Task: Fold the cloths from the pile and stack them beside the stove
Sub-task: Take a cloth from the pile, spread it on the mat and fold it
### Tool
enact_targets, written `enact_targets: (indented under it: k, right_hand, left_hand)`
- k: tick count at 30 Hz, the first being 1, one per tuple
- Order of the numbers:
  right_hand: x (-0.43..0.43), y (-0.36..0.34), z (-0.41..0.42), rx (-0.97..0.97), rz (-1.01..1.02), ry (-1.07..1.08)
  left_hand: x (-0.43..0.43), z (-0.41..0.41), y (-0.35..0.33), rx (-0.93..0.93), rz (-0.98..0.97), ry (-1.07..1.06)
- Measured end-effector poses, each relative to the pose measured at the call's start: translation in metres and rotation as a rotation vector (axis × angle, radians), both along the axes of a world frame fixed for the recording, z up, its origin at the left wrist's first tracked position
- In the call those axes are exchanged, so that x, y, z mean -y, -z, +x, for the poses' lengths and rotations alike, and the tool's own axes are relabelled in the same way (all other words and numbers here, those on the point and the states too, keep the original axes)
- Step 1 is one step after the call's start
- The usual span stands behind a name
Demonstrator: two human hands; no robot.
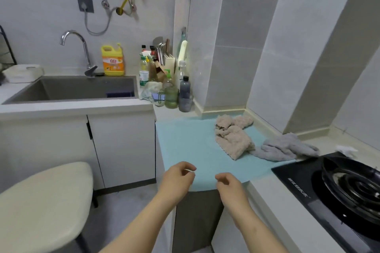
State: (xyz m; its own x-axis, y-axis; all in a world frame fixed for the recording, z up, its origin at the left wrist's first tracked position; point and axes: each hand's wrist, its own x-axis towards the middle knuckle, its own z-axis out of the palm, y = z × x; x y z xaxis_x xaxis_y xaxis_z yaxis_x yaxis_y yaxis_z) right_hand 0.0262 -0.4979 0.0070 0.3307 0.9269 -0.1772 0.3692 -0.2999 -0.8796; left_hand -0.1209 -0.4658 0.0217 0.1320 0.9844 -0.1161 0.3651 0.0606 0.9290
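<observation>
Head view: blue cloth [191,146] lay spread beside the stove [298,185].
Hands: left hand [177,177], right hand [228,186] curled over its near edge; grasp unclear.
Pile [232,139]: sat crumpled behind.

Head-worn view, forward-down, near blue cloth [191,146]

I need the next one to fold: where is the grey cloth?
In the head view the grey cloth lies crumpled on the counter's right side, between the beige cloth and the stove.
</observation>
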Motion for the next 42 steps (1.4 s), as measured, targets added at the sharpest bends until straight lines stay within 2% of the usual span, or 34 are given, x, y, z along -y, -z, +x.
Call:
enact_targets:
  k: [6, 10, 12, 18, 25, 28, 33, 37, 39, 42]
  right_hand:
    - [-0.119, 0.016, -0.004, 0.064, 0.034, 0.039]
    - [-0.207, 0.015, 0.012, 0.109, 0.133, 0.198]
    - [-0.245, 0.014, 0.024, 0.208, 0.163, 0.293]
    - [-0.309, 0.012, 0.047, 0.491, 0.019, 0.432]
    - [-0.357, 0.047, 0.066, 0.655, -0.201, 0.494]
    - [-0.374, 0.066, 0.058, 0.683, -0.213, 0.598]
    - [-0.383, 0.091, 0.038, 0.839, -0.131, 0.767]
    - [-0.385, 0.102, 0.033, 1.026, 0.007, 0.875]
    - [-0.387, 0.108, 0.033, 1.127, 0.049, 0.911]
    - [-0.386, 0.110, 0.032, 1.180, 0.128, 0.936]
  left_hand:
    - [-0.103, 0.001, 0.020, -0.102, -0.035, 0.039]
    - [-0.192, 0.011, 0.017, -0.143, -0.017, 0.105]
    - [-0.235, 0.017, 0.014, -0.158, -0.003, 0.133]
    - [-0.329, 0.045, 0.022, -0.179, 0.033, 0.272]
    - [-0.416, 0.086, 0.054, -0.204, 0.102, 0.558]
    - [-0.443, 0.093, 0.077, -0.225, 0.194, 0.725]
    - [-0.476, 0.093, 0.107, -0.346, 0.648, 1.012]
    - [-0.481, 0.095, 0.119, -0.205, 0.798, 1.067]
    - [-0.481, 0.094, 0.121, -0.207, 0.855, 1.071]
    - [-0.483, 0.096, 0.122, -0.198, 0.830, 1.040]
